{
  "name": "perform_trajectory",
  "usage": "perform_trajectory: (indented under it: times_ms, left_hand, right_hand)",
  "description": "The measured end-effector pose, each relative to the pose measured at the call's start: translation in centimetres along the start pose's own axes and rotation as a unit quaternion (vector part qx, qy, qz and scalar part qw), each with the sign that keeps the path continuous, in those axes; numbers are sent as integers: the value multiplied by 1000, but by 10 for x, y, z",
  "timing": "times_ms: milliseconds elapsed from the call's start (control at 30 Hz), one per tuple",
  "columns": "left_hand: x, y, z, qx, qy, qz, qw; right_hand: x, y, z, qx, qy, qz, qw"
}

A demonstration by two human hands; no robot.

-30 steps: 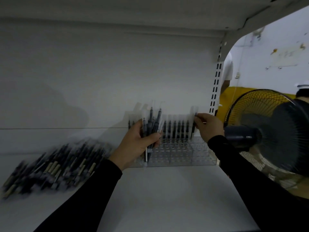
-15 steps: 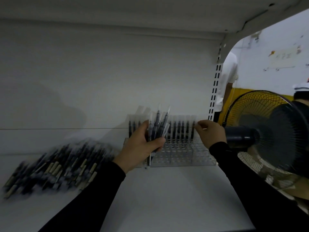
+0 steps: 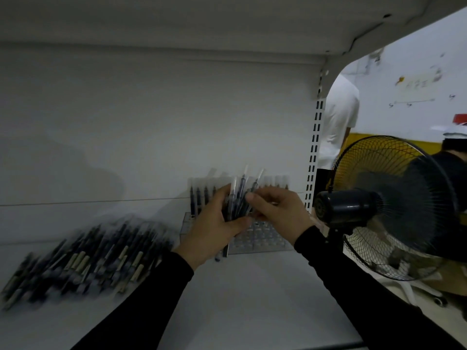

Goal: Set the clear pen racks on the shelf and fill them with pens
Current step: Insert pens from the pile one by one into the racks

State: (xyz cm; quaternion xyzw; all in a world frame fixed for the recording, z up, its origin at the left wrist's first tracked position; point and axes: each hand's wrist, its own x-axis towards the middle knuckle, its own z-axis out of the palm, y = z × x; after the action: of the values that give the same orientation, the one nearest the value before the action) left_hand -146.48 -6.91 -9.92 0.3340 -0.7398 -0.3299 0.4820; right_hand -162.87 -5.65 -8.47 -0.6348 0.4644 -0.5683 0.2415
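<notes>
A: Largest item, and the landmark?
B: The white shelf; the clear pen rack stands at its back, against the rear panel, and serves as landmark.

A: Right of the rack?
B: A black pedestal fan, beyond the shelf's slotted upright. Behind the fan, a person in a white shirt.

A: Left of the rack?
B: A loose heap of pens lying flat on the shelf, blurred.

A: In the rack itself?
B: A back row of upright pens, dark barrels under clear caps; the front cells appear unfilled.

A: The hands?
B: Both are in front of the rack. The left hand, in a black sleeve, has its fingers clamped round a bundle of pens, tips fanned upward. The right hand meets that bundle; its fingers pinch one pen in the bundle near its upper part.
</notes>
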Motion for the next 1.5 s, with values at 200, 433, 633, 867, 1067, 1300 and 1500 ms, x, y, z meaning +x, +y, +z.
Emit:
perform_trajectory:
  times_ms: [200, 433, 633, 867, 1067, 1300, 1500]
  left_hand:
    - [0, -1, 0, 50, 4, -39, 998]
    - [3, -4, -1, 20, 29, -46, 998]
    - [2, -4, 0, 21, 23, -22, 999]
    - [1, -3, 0, 12, 12, -26, 999]
    - [2, -2, -3, -6, 4, -27, 1000]
    - [0, 0, -3, -1, 4, -16, 1000]
    - [0, -1, -3, 14, 2, -15, 1000]
  right_hand:
    - [2, 0, 1, 93, 34, 38, 994]
    - [16, -4, -25, 241, 140, 96, 956]
    - [36, 21, -69, -143, 232, 2, 962]
    - [50, 35, -75, -285, 164, 12, 944]
    - [57, 38, -75, -313, 147, 8, 938]
    - [53, 47, -74, -333, 98, 53, 936]
    - [49, 50, -74, -324, 101, 68, 938]
